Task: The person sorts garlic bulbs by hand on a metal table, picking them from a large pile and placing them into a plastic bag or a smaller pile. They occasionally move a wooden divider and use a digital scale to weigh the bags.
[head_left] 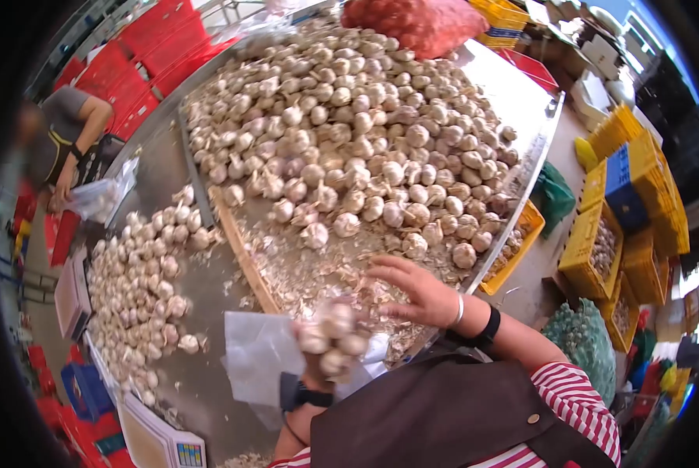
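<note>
Several garlic bulbs (335, 337) are bunched together in my left hand (310, 355), low in the middle of the view; the bulbs hide most of its fingers and are slightly blurred. A clear plastic bag (260, 355) lies around that hand and spreads to its left. To the right, my right hand (416, 292) is palm down with fingers apart, holding nothing, over loose garlic skins (303, 269). Beyond both hands, a large heap of garlic bulbs (342, 140) covers the metal table (521, 86).
A wooden strip (244, 261) divides the heap from a smaller garlic pile (135, 288). A scale (158, 437) stands at lower left. Another person's arm (92, 129) is at upper left. Yellow crates (591, 249) and a green net sack (583, 343) are at right; a red sack (416, 23) lies behind.
</note>
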Action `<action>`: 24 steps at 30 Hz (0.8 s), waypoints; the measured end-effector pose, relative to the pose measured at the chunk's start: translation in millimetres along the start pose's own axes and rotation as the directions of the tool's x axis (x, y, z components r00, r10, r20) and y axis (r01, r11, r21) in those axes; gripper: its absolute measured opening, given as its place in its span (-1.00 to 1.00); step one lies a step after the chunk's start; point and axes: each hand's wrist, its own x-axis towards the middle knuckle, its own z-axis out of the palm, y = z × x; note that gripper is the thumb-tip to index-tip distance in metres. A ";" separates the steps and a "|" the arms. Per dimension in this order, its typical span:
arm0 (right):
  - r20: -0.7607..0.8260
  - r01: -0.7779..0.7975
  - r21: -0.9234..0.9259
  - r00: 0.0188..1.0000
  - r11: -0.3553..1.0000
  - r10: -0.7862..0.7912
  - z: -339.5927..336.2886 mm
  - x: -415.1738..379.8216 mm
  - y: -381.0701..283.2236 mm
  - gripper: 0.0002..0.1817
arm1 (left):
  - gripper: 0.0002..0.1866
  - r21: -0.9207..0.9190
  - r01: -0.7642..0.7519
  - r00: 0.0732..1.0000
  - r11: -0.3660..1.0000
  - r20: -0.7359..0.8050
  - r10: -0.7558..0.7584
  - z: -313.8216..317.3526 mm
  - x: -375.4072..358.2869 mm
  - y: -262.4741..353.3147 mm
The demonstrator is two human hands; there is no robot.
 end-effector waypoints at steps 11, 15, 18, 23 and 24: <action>-0.404 -0.429 -0.310 0.867 0.848 0.291 -118.8 -98.0 68.6 -0.44 | -0.32 0.974 -0.192 -0.084 0.122 -0.140 0.987 61.9 -118.6 266.3; -0.419 -0.503 -0.316 0.835 0.805 0.357 -156.7 -95.4 114.2 -0.40 | -0.42 0.964 0.246 0.218 -0.105 0.051 0.975 38.1 -23.9 194.7; -0.418 -0.480 -0.435 0.857 0.762 0.301 -190.9 -70.9 143.2 -0.34 | -0.46 0.864 0.386 0.620 -0.323 0.016 0.784 34.4 64.7 102.4; -0.348 -0.551 -0.507 0.834 0.663 0.427 -246.6 -21.0 210.4 -0.03 | -0.32 0.456 0.285 0.944 -0.843 0.018 0.329 7.1 175.6 -5.2; -0.334 -0.611 -0.495 0.790 0.618 0.514 -257.7 -7.6 214.0 0.08 | -0.25 0.410 0.294 0.954 -0.863 -0.062 0.295 0.3 195.9 -18.2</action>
